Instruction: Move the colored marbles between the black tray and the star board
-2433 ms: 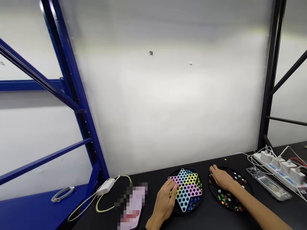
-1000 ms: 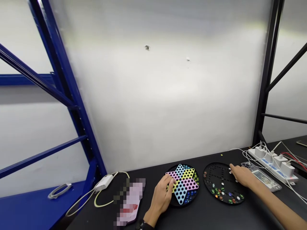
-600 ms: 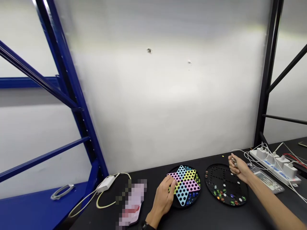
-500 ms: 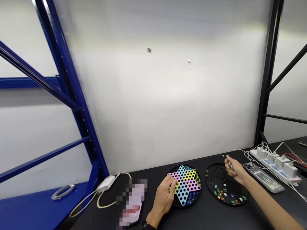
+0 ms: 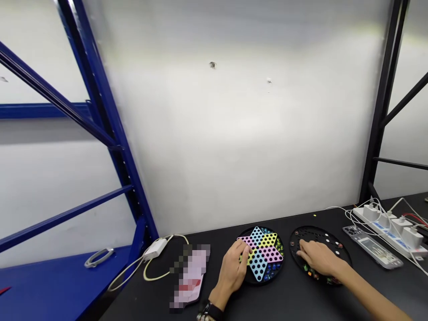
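My left hand (image 5: 230, 267) rests on the left part of a round Chinese checkers board (image 5: 258, 266), its fingers bent on the star and its thumb apart. The star has blue, yellow and pink points full of holes. Blue and green marbles (image 5: 279, 246) lie around it inside the black rim. My right hand (image 5: 319, 257) reaches over a second round black board (image 5: 309, 232), fingers curled with tips down. What they hold, if anything, is hidden. White marbles (image 5: 327, 240) show beyond this hand; orange and green ones (image 5: 310, 273) lie by the near rim, partly covered.
A phone (image 5: 371, 247) lies right of the second board, beside a white power strip (image 5: 389, 227) with chargers and cables. A pixelated pink item (image 5: 192, 276) and a white adapter (image 5: 155, 248) with its cable are at left. A blue rack (image 5: 117, 120) stands left of the wall.
My right hand has moved left and down from the second board's far right side, where it held small marbles. White marbles now show there. My left hand stays on the star board.
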Demonstrator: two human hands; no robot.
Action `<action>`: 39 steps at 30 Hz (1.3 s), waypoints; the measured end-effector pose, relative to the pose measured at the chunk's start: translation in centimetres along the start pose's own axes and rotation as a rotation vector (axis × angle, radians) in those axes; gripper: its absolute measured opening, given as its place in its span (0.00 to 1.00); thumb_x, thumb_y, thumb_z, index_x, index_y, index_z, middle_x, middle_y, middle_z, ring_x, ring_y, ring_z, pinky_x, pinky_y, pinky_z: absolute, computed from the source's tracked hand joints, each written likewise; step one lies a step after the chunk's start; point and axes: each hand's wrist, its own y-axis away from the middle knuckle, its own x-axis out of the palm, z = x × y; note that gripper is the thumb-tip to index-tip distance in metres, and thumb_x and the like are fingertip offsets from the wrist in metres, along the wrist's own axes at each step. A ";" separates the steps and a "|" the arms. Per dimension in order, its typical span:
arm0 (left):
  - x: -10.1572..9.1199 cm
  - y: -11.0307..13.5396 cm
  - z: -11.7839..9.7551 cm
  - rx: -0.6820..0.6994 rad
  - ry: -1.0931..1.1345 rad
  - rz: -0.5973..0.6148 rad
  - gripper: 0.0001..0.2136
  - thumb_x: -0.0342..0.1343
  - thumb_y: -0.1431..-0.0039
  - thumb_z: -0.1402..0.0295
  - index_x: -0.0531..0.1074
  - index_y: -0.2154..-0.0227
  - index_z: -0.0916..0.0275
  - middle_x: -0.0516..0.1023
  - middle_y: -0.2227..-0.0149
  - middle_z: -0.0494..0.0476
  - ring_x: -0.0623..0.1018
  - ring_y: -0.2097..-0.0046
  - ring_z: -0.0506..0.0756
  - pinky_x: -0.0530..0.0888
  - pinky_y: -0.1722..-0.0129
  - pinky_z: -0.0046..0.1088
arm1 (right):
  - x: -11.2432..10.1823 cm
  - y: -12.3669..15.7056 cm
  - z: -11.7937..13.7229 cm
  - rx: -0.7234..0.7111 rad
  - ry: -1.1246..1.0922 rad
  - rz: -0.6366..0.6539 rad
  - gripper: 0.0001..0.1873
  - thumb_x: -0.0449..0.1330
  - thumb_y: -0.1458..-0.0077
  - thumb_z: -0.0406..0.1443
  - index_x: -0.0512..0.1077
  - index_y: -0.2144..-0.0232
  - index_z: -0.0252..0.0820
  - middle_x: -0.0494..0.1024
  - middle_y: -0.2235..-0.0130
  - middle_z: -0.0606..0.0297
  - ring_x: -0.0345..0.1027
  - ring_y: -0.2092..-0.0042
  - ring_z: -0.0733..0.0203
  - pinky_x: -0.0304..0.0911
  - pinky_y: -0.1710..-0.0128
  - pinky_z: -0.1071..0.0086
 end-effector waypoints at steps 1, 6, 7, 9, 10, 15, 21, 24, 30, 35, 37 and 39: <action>0.0 0.0 0.0 0.001 0.002 -0.006 0.21 0.36 0.29 0.58 0.70 0.70 0.58 0.74 0.66 0.55 0.75 0.62 0.56 0.71 0.59 0.31 | -0.3 -0.4 0.4 0.035 -0.212 -0.029 0.15 0.51 0.40 0.47 0.61 0.74 0.45 0.69 0.76 0.66 0.63 0.73 0.61 0.54 0.73 0.70; -0.3 -0.1 0.5 -0.007 0.012 -0.078 0.20 0.36 0.29 0.58 0.69 0.70 0.58 0.73 0.67 0.54 0.74 0.63 0.56 0.70 0.60 0.31 | 0.3 -3.3 4.6 0.291 -1.225 -0.101 0.24 0.45 0.45 0.60 0.59 0.70 0.47 0.54 0.80 0.79 0.39 0.84 0.71 0.37 0.83 0.74; -0.3 -0.1 0.6 -0.010 0.013 -0.097 0.19 0.37 0.29 0.59 0.69 0.70 0.58 0.73 0.67 0.54 0.74 0.63 0.55 0.70 0.60 0.31 | 1.0 -3.9 5.9 0.294 -1.261 -0.097 0.24 0.45 0.45 0.59 0.58 0.71 0.46 0.55 0.80 0.78 0.40 0.84 0.71 0.37 0.83 0.74; -0.5 -0.1 1.0 -0.010 0.016 -0.138 0.19 0.37 0.29 0.60 0.69 0.70 0.58 0.72 0.67 0.54 0.74 0.63 0.55 0.69 0.61 0.31 | 2.9 -4.9 8.9 0.283 -1.102 -0.102 0.24 0.44 0.43 0.57 0.57 0.76 0.46 0.55 0.82 0.77 0.42 0.84 0.71 0.40 0.83 0.74; -0.6 -0.1 1.2 -0.006 0.018 -0.162 0.18 0.38 0.29 0.60 0.69 0.69 0.58 0.72 0.67 0.54 0.73 0.64 0.55 0.69 0.61 0.31 | 4.0 -5.2 10.5 0.216 -0.934 -0.114 0.23 0.44 0.40 0.54 0.58 0.78 0.45 0.58 0.82 0.74 0.49 0.82 0.69 0.45 0.81 0.74; -0.9 -0.1 2.2 0.026 0.039 -0.334 0.18 0.38 0.30 0.63 0.69 0.72 0.59 0.72 0.69 0.53 0.73 0.66 0.55 0.69 0.63 0.31 | 8.6 -5.1 17.8 -0.137 0.026 -0.100 0.15 0.46 0.36 0.35 0.73 0.67 0.40 0.80 0.66 0.55 0.74 0.65 0.55 0.63 0.66 0.67; -1.1 -0.2 2.5 0.072 0.049 -0.383 0.17 0.38 0.31 0.66 0.69 0.72 0.59 0.71 0.69 0.53 0.73 0.66 0.54 0.70 0.64 0.30 | 9.7 -4.4 19.9 -0.229 0.300 -0.015 0.16 0.54 0.44 0.29 0.72 0.53 0.37 0.78 0.55 0.49 0.76 0.62 0.52 0.68 0.66 0.65; -1.1 -0.2 2.1 0.086 0.046 -0.333 0.17 0.39 0.31 0.66 0.70 0.71 0.59 0.72 0.69 0.54 0.73 0.65 0.54 0.70 0.63 0.30 | 10.4 -4.1 19.1 -0.282 0.274 -0.071 0.22 0.55 0.45 0.30 0.69 0.47 0.37 0.76 0.51 0.48 0.73 0.57 0.49 0.69 0.62 0.62; -0.9 -0.2 1.8 0.095 0.048 -0.314 0.17 0.38 0.31 0.66 0.69 0.72 0.59 0.72 0.69 0.53 0.73 0.66 0.54 0.71 0.64 0.30 | 10.9 -3.4 18.2 -0.393 0.198 -0.092 0.32 0.57 0.45 0.36 0.62 0.38 0.33 0.70 0.43 0.44 0.63 0.44 0.40 0.59 0.43 0.49; -0.9 -0.1 1.9 0.075 0.036 -0.304 0.16 0.39 0.31 0.65 0.69 0.71 0.59 0.72 0.68 0.53 0.73 0.66 0.54 0.71 0.64 0.30 | 9.6 -2.6 18.2 -0.447 0.156 0.056 0.33 0.51 0.39 0.42 0.56 0.35 0.34 0.61 0.35 0.45 0.52 0.35 0.40 0.49 0.37 0.41; -0.9 -0.2 2.0 0.071 0.034 -0.292 0.16 0.39 0.31 0.65 0.69 0.71 0.59 0.71 0.68 0.53 0.73 0.66 0.54 0.70 0.64 0.30 | 8.9 -2.1 18.0 -0.448 0.115 0.112 0.36 0.49 0.37 0.45 0.51 0.33 0.32 0.55 0.33 0.45 0.47 0.32 0.41 0.46 0.36 0.41; -0.8 -0.3 2.0 0.075 0.036 -0.275 0.17 0.39 0.31 0.64 0.69 0.71 0.59 0.71 0.68 0.53 0.73 0.66 0.54 0.70 0.64 0.30 | 8.3 -1.5 17.7 -0.441 0.091 0.150 0.37 0.47 0.36 0.46 0.48 0.32 0.29 0.51 0.31 0.45 0.42 0.31 0.42 0.41 0.34 0.42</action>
